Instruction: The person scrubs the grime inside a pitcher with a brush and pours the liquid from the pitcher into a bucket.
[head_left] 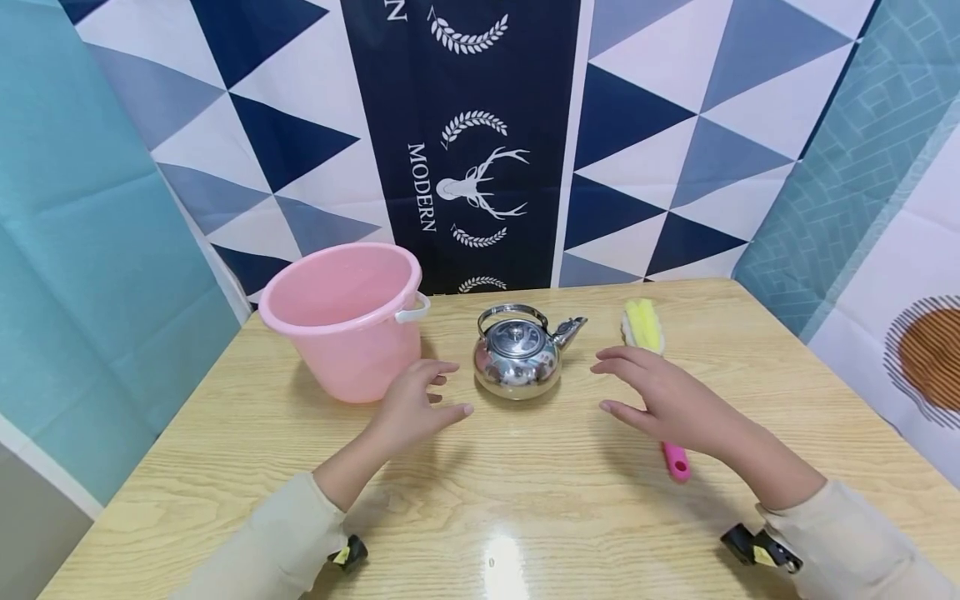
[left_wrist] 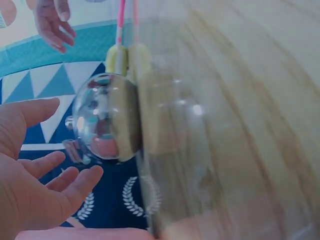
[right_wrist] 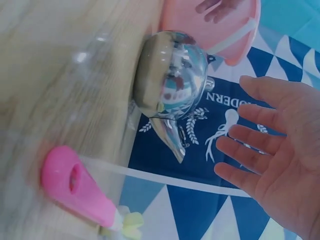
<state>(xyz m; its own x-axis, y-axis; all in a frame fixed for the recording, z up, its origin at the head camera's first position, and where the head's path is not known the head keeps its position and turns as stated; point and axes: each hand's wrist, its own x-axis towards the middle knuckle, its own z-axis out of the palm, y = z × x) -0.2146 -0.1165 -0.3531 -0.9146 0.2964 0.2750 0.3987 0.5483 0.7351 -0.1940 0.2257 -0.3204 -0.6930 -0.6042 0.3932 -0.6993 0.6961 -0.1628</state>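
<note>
A shiny steel teapot with a hoop handle and a spout pointing right stands on the wooden table. My left hand hovers to its left, fingers spread and holding nothing; in the left wrist view the teapot lies just beyond those fingertips. On the other side, my right hand hangs above a cleaning brush with a yellow and white head and a pink handle, its middle hidden by the hand. The right wrist view shows this hand holding nothing, apart from the teapot.
A pink bucket with a white handle stands at the back left, close to my left hand. Behind the wooden table hangs a patterned cloth with triangles and a deer head. Blue cloth covers the left side.
</note>
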